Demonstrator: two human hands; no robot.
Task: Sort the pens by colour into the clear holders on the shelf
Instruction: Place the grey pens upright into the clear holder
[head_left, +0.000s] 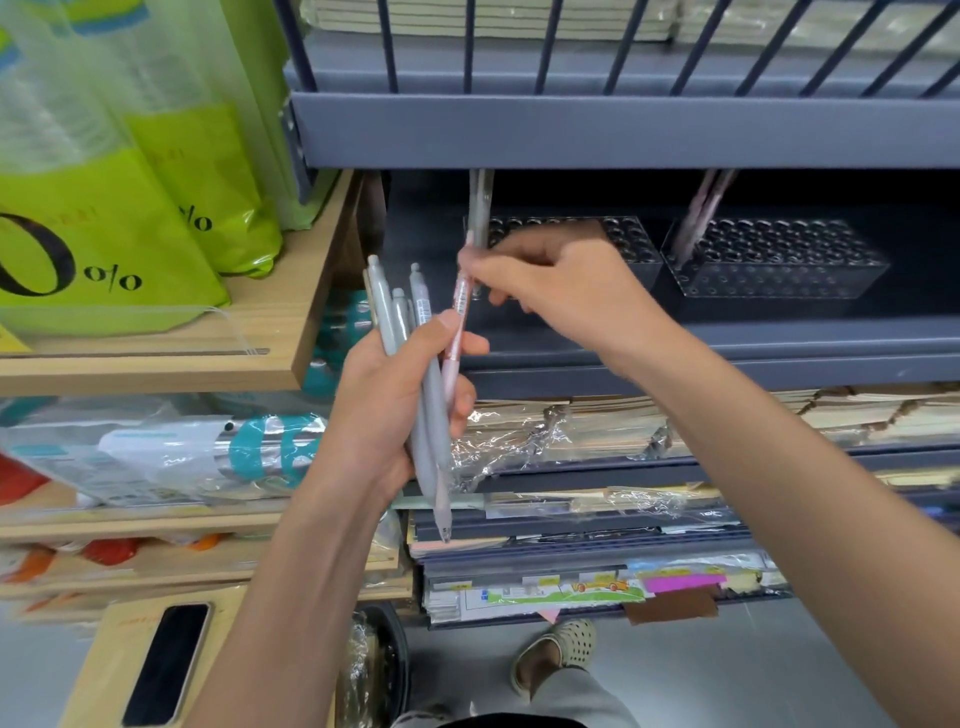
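My left hand (387, 410) grips a bundle of grey pens (432, 400) upright in front of the shelf. Among them stands a pink pen (459, 312), and my right hand (558, 283) pinches its top end. Two clear holders with rows of holes sit on the dark shelf behind. The left holder (631, 244) has a grey pen (479, 205) standing at its left end, partly hidden by my right hand. The right holder (779, 265) has pink pens (701, 213) leaning at its left end.
The dark metal shelf (675, 343) has an upper shelf edge (623, 130) close above the holders. A wooden shelf (156, 358) with green bags (104, 228) lies to the left. Wrapped paper stacks (571, 421) fill the shelves below. A phone (166, 662) rests on a wooden board at lower left.
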